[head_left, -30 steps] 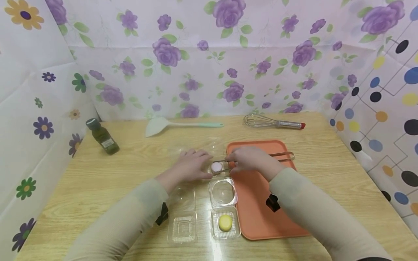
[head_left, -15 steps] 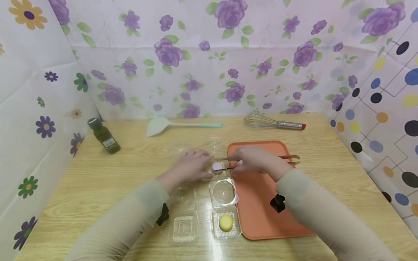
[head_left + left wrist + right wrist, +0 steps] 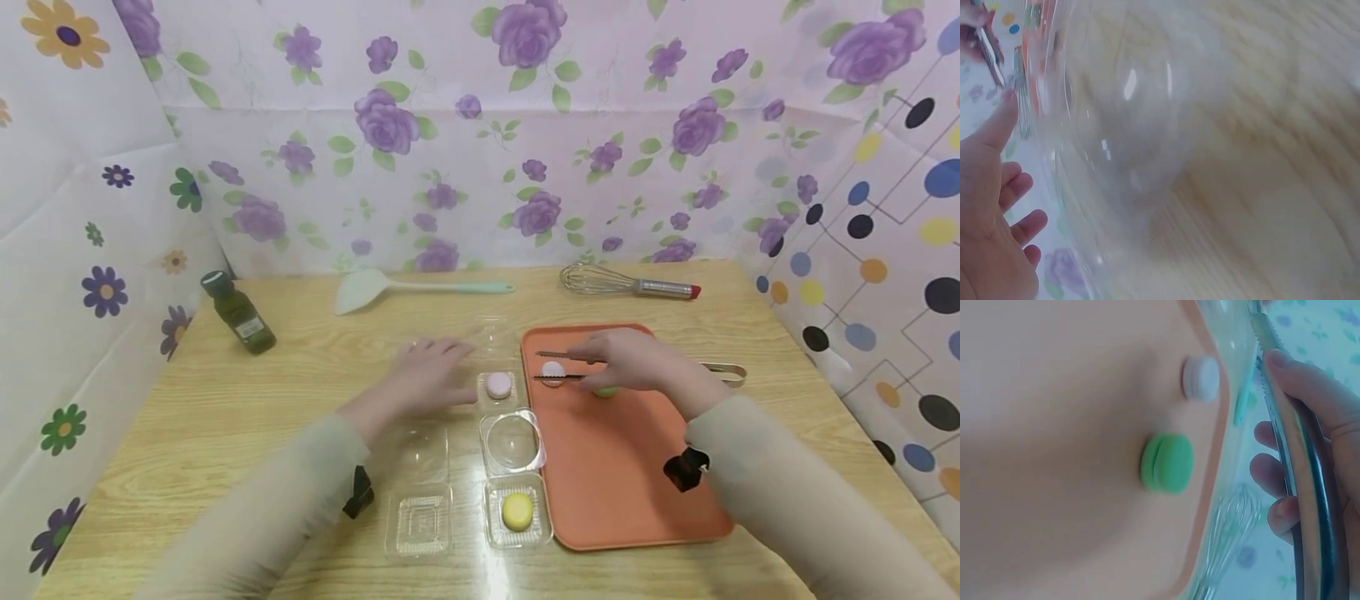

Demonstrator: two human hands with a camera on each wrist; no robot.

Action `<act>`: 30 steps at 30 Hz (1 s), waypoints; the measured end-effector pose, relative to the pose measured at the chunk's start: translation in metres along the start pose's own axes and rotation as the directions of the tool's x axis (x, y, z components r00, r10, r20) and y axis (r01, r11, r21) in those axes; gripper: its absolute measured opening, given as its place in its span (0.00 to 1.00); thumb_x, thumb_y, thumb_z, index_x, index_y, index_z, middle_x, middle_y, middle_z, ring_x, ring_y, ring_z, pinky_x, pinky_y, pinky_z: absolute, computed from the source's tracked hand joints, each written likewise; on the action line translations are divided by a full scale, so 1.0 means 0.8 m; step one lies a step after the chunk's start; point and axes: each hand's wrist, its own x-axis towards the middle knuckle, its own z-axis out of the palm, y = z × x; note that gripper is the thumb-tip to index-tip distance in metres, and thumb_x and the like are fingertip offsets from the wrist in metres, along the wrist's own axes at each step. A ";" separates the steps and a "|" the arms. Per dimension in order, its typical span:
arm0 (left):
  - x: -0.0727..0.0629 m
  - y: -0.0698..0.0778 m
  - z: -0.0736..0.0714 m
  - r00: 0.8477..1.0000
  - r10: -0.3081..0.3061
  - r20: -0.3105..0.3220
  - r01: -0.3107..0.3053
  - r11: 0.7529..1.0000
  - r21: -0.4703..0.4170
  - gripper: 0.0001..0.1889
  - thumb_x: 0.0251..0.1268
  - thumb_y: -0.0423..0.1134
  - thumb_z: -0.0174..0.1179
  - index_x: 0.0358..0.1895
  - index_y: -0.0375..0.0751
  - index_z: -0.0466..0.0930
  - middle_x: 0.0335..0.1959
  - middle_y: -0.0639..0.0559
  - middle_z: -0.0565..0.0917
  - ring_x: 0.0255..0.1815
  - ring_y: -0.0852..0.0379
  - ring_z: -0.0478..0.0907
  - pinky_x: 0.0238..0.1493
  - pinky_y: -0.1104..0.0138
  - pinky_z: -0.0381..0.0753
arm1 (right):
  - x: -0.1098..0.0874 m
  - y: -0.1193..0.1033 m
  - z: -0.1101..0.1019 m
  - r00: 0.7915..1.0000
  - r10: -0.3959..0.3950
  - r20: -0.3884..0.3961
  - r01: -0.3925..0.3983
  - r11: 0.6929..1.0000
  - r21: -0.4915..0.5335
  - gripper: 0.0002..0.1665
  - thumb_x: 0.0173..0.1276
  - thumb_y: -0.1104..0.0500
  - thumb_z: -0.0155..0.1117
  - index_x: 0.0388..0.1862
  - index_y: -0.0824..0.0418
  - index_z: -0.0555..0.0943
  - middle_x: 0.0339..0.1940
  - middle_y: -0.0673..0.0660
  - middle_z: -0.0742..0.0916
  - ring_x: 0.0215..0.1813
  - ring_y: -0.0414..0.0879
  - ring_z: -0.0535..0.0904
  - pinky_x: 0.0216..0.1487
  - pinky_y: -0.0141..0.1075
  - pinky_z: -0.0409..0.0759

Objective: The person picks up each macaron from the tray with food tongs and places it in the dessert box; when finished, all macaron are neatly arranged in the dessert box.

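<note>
My right hand (image 3: 633, 360) holds metal tongs (image 3: 1304, 469) over the orange tray (image 3: 600, 475), their arms apart. In the head view the tong tips overlap a pale lilac macaron (image 3: 552, 369) on the tray. A green macaron (image 3: 1171, 462) lies beside it, partly hidden under the hand in the head view. Another lilac macaron (image 3: 498, 385) sits in a small clear plastic box (image 3: 486, 400) left of the tray. My left hand (image 3: 420, 379) hovers just left of that box, fingers extended, holding nothing. A yellow macaron (image 3: 517, 512) rests in a nearer clear box.
Between the two filled boxes lies an open clear lid (image 3: 513, 442). Another clear box (image 3: 420, 523) stands at the front left. Along the back are a pale spatula (image 3: 420, 287), a whisk (image 3: 622, 282) and a dark green bottle (image 3: 240, 312).
The tongs have left the lilac macaron in the clear box and moved right, over the tray, with my right hand. My left hand has drawn slightly left from that box.
</note>
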 end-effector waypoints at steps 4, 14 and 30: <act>-0.011 -0.017 -0.006 1.000 -0.018 -0.009 0.018 1.000 0.005 0.44 0.53 0.63 0.61 0.71 0.47 0.58 0.69 0.44 0.63 0.68 0.39 0.56 0.65 0.41 0.50 | -0.013 0.018 -0.002 0.999 0.034 0.003 -0.034 0.999 -0.016 0.31 0.61 0.47 0.66 0.61 0.59 0.76 0.52 0.57 0.82 0.49 0.52 0.80 0.45 0.48 0.78; -0.046 -0.049 -0.021 0.999 -0.044 -0.013 0.044 0.999 -0.010 0.45 0.49 0.61 0.65 0.69 0.42 0.62 0.68 0.41 0.63 0.67 0.34 0.57 0.65 0.38 0.45 | -0.038 0.053 0.002 0.996 0.083 -0.012 -0.083 0.996 -0.006 0.31 0.60 0.48 0.66 0.61 0.60 0.76 0.51 0.57 0.82 0.48 0.51 0.80 0.46 0.49 0.78; -0.070 -0.074 -0.024 0.999 -0.052 -0.005 0.052 0.999 0.003 0.42 0.49 0.59 0.66 0.68 0.46 0.65 0.68 0.40 0.64 0.66 0.30 0.55 0.62 0.33 0.43 | -0.063 0.075 0.009 0.996 0.083 -0.034 -0.083 0.997 -0.007 0.28 0.60 0.50 0.67 0.57 0.60 0.78 0.48 0.57 0.83 0.45 0.51 0.80 0.42 0.48 0.79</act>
